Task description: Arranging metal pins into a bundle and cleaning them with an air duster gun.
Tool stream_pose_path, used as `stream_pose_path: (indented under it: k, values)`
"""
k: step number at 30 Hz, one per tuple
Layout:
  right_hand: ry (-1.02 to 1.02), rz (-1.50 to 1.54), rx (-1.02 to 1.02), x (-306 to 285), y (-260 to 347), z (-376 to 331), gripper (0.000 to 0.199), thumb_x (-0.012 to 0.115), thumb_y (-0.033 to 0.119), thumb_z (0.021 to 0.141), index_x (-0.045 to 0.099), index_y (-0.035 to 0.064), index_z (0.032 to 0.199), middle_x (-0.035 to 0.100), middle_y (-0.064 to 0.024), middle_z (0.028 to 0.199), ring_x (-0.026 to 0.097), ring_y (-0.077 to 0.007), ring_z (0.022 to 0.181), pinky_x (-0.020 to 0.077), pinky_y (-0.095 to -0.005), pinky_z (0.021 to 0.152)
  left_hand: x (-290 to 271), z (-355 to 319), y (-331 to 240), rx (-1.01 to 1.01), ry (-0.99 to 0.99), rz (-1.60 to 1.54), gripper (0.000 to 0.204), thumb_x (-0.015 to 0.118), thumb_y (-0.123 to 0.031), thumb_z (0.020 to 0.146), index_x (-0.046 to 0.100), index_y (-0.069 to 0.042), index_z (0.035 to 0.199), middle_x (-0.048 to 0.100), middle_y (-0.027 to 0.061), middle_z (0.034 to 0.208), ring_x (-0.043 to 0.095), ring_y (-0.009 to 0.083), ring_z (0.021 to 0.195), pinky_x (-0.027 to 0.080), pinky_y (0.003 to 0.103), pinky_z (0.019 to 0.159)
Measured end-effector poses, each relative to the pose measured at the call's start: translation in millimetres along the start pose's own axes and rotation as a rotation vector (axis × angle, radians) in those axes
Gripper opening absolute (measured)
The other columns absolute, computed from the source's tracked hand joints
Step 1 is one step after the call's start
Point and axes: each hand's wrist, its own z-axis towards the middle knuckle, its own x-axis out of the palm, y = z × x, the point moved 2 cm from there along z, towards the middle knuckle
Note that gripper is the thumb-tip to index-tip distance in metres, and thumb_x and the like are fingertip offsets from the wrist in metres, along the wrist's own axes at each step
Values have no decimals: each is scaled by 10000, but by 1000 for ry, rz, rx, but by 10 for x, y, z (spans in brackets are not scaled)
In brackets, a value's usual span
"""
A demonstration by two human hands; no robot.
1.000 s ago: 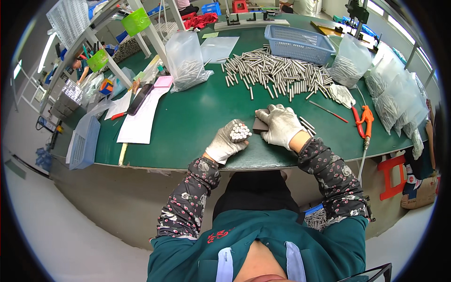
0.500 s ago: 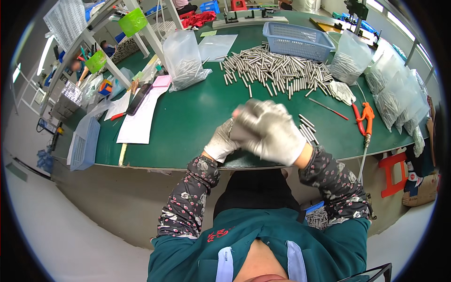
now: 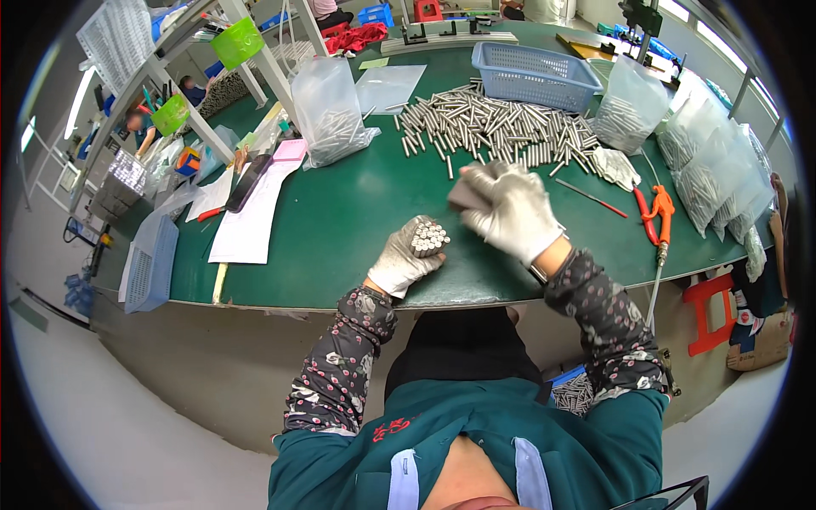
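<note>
My left hand, in a white work glove, rests at the near edge of the green table and grips a tight bundle of short metal rods with their ends facing up. My right hand, also gloved, is raised above the table just right of the bundle and holds a small flat brownish piece between its fingers. A large heap of loose metal rods lies on the table beyond both hands.
A blue plastic basket stands behind the heap. Clear bags of rods sit at the left and along the right edge. Orange-handled pliers, a red stick, papers and a second blue basket lie around.
My right hand lifted off the table beside the bundle, rose, and now sits higher and slightly right with the flat piece. My left hand kept hold of the rod bundle.
</note>
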Motion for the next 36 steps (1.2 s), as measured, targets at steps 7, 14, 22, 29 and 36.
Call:
stream_pose_path:
  k: [7,14,22,29,36]
  values:
    - [57,-194,151,14,-150,63,435,659,313,638,631,117,1025,586,-148,879,559,-298,783,431,-401,717,36,-18,-1,44,29,258,452,636,58,694,490,-44,1109,584,15,985,550,90,926,456,235,811]
    - [62,-99,89,195,-152,81,475,664,344,632,623,90,1031,587,-150,899,550,-314,891,428,-417,784,86,-62,-67,30,-7,210,453,674,91,666,495,-49,1058,546,-29,884,530,59,830,451,203,752]
    - [56,-61,192,-156,-447,-249,573,604,421,731,526,94,1195,421,-222,1282,453,-360,1138,401,-403,906,145,5,-66,11,-43,316,511,674,106,634,477,-1,1093,554,23,907,539,93,833,466,221,749]
    - [-296,-575,934,-1145,-1567,-1220,355,596,328,730,626,65,966,614,-176,948,589,-324,880,467,-414,767,26,-78,-80,21,-72,271,455,632,121,647,489,-23,1053,575,14,879,571,81,787,498,216,705]
    - [-65,-441,1385,-1184,-2105,-1580,464,592,405,677,636,59,983,612,-184,1004,579,-325,970,465,-394,807,-21,-57,16,47,-52,206,478,608,166,655,477,-36,1068,559,7,886,576,86,786,512,230,706]
